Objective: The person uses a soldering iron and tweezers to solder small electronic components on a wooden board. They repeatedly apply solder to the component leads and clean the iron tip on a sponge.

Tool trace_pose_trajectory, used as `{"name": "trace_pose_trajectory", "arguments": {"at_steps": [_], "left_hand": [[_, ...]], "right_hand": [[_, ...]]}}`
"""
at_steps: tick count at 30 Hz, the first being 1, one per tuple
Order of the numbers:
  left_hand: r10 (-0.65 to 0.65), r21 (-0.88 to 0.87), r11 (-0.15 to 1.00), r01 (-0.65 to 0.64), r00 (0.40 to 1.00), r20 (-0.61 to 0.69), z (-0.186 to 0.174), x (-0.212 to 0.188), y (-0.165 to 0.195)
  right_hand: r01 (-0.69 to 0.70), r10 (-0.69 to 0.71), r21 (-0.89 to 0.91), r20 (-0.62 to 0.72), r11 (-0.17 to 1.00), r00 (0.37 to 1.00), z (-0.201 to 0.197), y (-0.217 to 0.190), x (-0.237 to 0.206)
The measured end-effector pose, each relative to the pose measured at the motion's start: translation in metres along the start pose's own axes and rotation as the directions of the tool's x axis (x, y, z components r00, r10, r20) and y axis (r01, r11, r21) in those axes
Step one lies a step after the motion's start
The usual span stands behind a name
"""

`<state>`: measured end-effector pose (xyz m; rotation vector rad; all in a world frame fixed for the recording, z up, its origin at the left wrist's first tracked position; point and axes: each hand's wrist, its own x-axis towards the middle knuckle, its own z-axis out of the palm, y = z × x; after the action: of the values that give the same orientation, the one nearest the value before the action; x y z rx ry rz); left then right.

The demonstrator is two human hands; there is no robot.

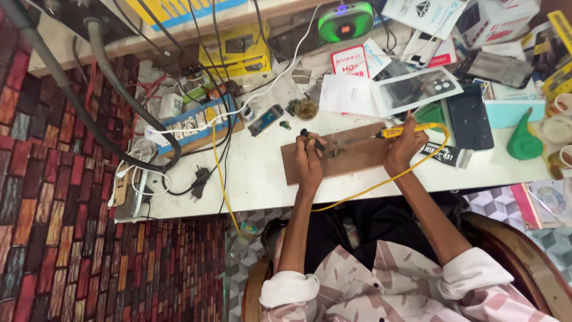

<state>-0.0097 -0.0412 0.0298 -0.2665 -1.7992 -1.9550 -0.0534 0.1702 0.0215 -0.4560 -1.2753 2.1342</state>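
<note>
Two bare hands work over a flat brown wooden board (351, 156) lying on a white, scuffed tabletop (256, 173). Head view: the right hand (404, 148) closes its fingers around the yellow plastic handle of a soldering iron (396, 132), whose thin metal shaft points left across the board; a yellow cord (381, 182) loops from the handle's right end and off the table's near edge. The left hand (308, 160) pinches a slim dark-handled tool (313, 139) between thumb and fingertips, its rounded end pointing to the far left. A small metallic part (333, 151) rests on the board just right of the left fingers and near the iron's tip; whether either tool touches it cannot be told. Farther left sits a blue-and-white power strip (196, 124); at the right, a green plastic cone-shaped bottle (524, 142).
</note>
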Motion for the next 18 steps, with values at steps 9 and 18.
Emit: {"name": "trace_pose_trajectory", "arguments": {"at_steps": [9, 18], "left_hand": [[-0.079, 0.053, 0.996, 0.079, 0.997, -0.001, 0.004, -0.005, 0.019], [-0.039, 0.051, 0.998, 0.038, 0.999, 0.005, 0.006, -0.003, 0.017]], "right_hand": [[0.131, -0.132, 0.010, 0.088, 0.991, 0.987, -0.012, 0.007, -0.007], [0.215, -0.191, -0.118, 0.185, 0.970, 0.964, -0.014, -0.002, -0.006]]}}
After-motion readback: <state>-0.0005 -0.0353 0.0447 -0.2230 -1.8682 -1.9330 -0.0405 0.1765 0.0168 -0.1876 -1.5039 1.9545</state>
